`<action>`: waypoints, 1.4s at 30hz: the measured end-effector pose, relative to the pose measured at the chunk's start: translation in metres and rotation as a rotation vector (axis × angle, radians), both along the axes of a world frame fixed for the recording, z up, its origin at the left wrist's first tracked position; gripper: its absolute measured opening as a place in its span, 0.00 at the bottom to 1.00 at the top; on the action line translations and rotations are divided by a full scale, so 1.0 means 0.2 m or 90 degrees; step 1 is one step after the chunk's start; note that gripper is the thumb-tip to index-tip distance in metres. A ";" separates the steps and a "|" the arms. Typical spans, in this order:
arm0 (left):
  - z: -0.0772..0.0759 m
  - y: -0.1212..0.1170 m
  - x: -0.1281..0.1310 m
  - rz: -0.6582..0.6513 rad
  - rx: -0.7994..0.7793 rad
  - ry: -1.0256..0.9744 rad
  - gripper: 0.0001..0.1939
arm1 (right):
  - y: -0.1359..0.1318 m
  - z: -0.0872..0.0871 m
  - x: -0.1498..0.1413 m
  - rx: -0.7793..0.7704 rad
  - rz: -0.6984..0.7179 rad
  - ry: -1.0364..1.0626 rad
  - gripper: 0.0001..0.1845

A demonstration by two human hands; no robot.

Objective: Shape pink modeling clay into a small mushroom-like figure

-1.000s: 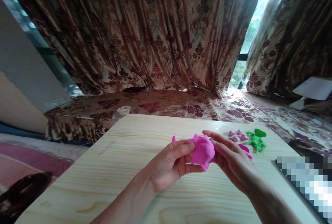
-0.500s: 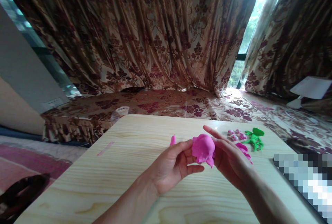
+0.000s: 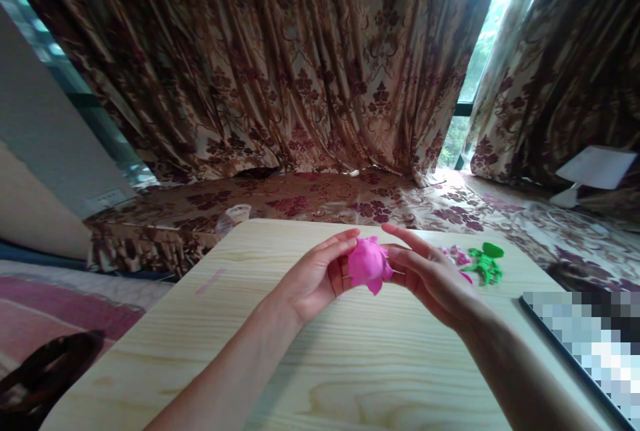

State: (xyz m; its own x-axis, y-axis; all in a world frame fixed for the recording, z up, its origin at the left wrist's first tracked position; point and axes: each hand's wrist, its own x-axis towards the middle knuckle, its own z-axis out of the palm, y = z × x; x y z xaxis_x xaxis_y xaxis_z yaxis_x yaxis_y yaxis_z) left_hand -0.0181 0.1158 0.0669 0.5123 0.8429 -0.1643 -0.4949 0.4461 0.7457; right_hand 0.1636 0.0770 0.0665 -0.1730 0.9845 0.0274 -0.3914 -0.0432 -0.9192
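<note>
A pink flower head (image 3: 369, 264) with pointed petal tips around its rim is held up over the table. My left hand (image 3: 315, 278) grips its left side between thumb and fingers. From the right, my right hand (image 3: 433, 278) pinches its edge, the index finger stretched up and away. Behind the right hand, pink petal pieces (image 3: 466, 277) show only in part. Beyond them lie several pink-and-white balls (image 3: 459, 256) and green leaf and stem pieces (image 3: 486, 264).
The pale wooden table (image 3: 320, 378) carries a thin pinkish strip (image 3: 211, 282) on the left. A dark-edged, blurred-out device (image 3: 580, 351) lies at the right. A clear plastic container (image 3: 234, 218) sits past the far left corner, and a white lamp (image 3: 595, 168) stands far right.
Both hands have moved up and away with the flower head, slightly to the left, and have turned it. The upright pink piece behind my left hand is now hidden.
</note>
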 end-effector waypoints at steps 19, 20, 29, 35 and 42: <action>-0.05 0.21 -0.22 0.040 0.137 0.254 0.08 | 0.29 -0.13 -0.25 -0.073 0.008 -0.063 0.14; -0.07 0.21 -0.22 0.039 0.135 0.257 0.08 | 0.29 -0.14 -0.25 -0.076 0.012 -0.072 0.13; -0.14 0.22 -0.23 0.039 0.098 0.260 0.09 | 0.28 -0.21 -0.27 -0.091 0.022 -0.114 0.14; -0.05 0.21 -0.24 0.053 0.112 0.229 0.10 | 0.30 -0.18 -0.25 -0.062 0.015 -0.069 0.13; 0.10 0.07 -0.18 0.022 0.107 0.105 0.15 | 0.24 0.00 -0.18 0.016 0.040 0.013 0.18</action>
